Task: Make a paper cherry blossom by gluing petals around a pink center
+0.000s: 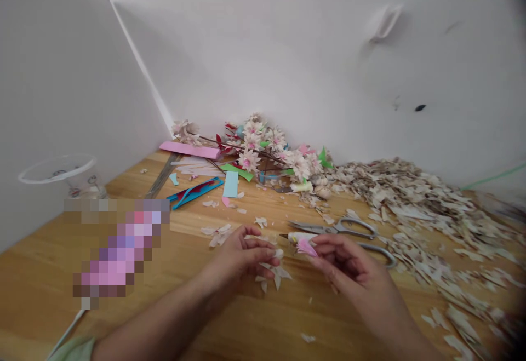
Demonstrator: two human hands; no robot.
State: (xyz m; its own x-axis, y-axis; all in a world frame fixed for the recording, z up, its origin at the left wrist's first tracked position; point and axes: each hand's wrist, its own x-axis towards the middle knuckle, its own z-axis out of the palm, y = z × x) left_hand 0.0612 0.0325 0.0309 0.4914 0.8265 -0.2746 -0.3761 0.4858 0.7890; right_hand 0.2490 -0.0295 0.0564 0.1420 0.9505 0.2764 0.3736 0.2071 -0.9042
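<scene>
My left hand (242, 254) rests low over the wooden table (49, 262), fingers curled around small cream petal pieces (276, 274) that lie under and beside it. My right hand (349, 268) pinches a small pink fringed paper piece (306, 247) between thumb and fingers. A white tube-like item (299, 236) lies just beyond the pink piece. Metal scissors (349, 228) lie on the table right behind my right hand.
A heap of finished paper flowers on stems (263, 147) lies in the corner by the white walls. Cream scraps (415, 196) cover the right side. A pink roll (189, 150), blue strips (195, 192) and a clear glass stand (61, 172) sit at left.
</scene>
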